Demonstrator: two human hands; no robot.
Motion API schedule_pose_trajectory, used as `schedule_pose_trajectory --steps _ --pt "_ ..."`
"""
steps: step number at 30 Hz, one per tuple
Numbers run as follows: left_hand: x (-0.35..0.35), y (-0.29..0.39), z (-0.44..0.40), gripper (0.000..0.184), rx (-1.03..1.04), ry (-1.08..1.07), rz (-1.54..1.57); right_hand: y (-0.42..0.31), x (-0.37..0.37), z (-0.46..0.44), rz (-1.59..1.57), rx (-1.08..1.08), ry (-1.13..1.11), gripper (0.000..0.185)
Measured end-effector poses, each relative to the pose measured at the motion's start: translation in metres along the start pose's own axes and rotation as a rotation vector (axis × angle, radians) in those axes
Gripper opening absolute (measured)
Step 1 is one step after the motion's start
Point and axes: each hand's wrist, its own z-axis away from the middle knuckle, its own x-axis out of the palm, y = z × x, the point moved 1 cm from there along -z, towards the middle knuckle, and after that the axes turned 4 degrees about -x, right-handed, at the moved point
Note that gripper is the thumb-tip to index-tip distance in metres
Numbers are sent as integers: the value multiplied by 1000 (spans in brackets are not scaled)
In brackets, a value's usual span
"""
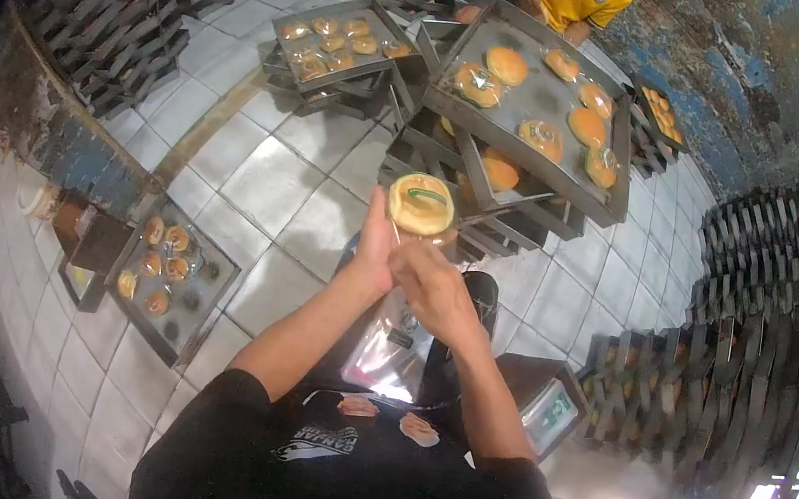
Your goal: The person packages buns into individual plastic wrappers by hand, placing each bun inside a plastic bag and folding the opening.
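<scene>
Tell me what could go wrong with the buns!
The bun with the green strip could slip from the left hand and right hand and land on the tiled floor. The big top tray sits on trays turned different ways, so a bump might tip it and spill its buns. Squeezing too hard might squash the held bun, too.

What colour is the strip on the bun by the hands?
Green; the strip shows best in the head view.
</scene>
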Motion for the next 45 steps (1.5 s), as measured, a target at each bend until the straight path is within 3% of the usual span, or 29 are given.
schedule_pose_trajectory --steps 2,4,7,8,10,14,16,17,20,21,23,24,26,27,28,30,31,34,36,40,42,44,45 --pt "4 3 -4 65 17 69 24 -9 -6 -1 28 50 -124 9" --pt "-5 17 -4 69 178 144 -40 -29 -5 5 -311 6 -236 11" --pt "-11 32 9 66 204 197 -14 -50 -3 29 -811 -24 -403 16" --pt "-7 33 15 66 208 251 -14 -36 0 20 -412 33 -13 14" --pt "-12 12 12 68 77 237 49 -16 10 6 -499 79 112 13" --pt "-18 10 5 64 100 231 -16 -4 -2 14 -335 117 -107 21" --pt "-28 24 8 62 169 274 -26 -50 -26 39 -1301 -91 -520 29" --pt "-30 32 12 60 218 295 -42 -59 -33 46 -1401 181 -612 34" --pt "-7 17 45 55 222 279 -22 -8 -13 27 67 2 385 18" --pt "6 1 60 54 64 238 -86 -17 -18 23 307 -96 465 26" --pt "-5 -9 63 51 -176 155 -41 -21 -18 24 287 -193 369 28" --pt "-12 -8 66 51 -188 170 -37 -26 -14 32 266 -262 283 30" --pt "-11 13 50 48 236 317 -791 -18 -18 23 291 -226 291 24" --pt "-17 15 44 45 65 144 -549 1 -18 20 121 18 323 17" --pt "-18 13 40 45 90 133 -541 19 -17 15 -52 256 343 17" --pt "-19 4 37 39 232 200 -840 35 -17 8 33 192 395 23" --pt "-15 0 34 35 400 279 -952 33 -17 4 154 111 385 22" --pt "-11 2 30 30 584 272 -1097 17 -26 0 365 43 333 21" --pt "-6 5 25 28 502 274 -937 9 -30 -7 198 4 441 24" --pt "-22 28 26 24 568 497 -992 51 -51 -13 -545 519 379 32" --pt "-10 27 53 25 822 411 -1354 52 -38 7 -614 588 341 32" --pt "-56 18 65 22 697 394 -1304 63 -16 40 -674 653 303 31" --pt "-79 13 68 20 518 423 -1197 80 5 60 -694 686 249 30"
